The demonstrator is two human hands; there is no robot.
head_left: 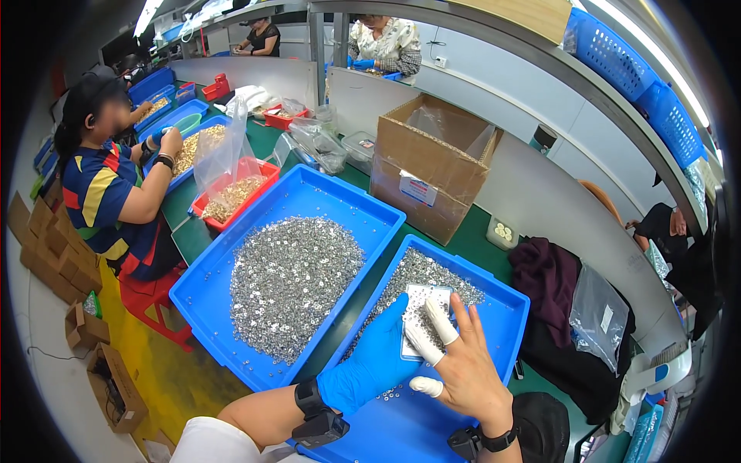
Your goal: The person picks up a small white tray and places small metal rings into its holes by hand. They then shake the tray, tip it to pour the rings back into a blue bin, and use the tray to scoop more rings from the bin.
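My left hand (376, 359), in a blue glove, holds a small white perforated plate (423, 316) covered with tiny silver parts above the right blue tray (505, 309). My right hand (463, 363), bare with white finger cots on the thumb and two fingers, rests its fingers flat on the plate, fingers spread. Silver parts (421, 274) lie heaped in this tray beneath the plate. A second blue tray (231, 262) to the left holds a large pile of silver parts (297, 282).
A cardboard box (432, 166) stands behind the trays. A red tray (266, 181) with a plastic bag sits at the left rear. A seated person (108, 185) works at blue trays to the left. Dark clothing (552, 285) and a plastic bag (598, 316) lie at right.
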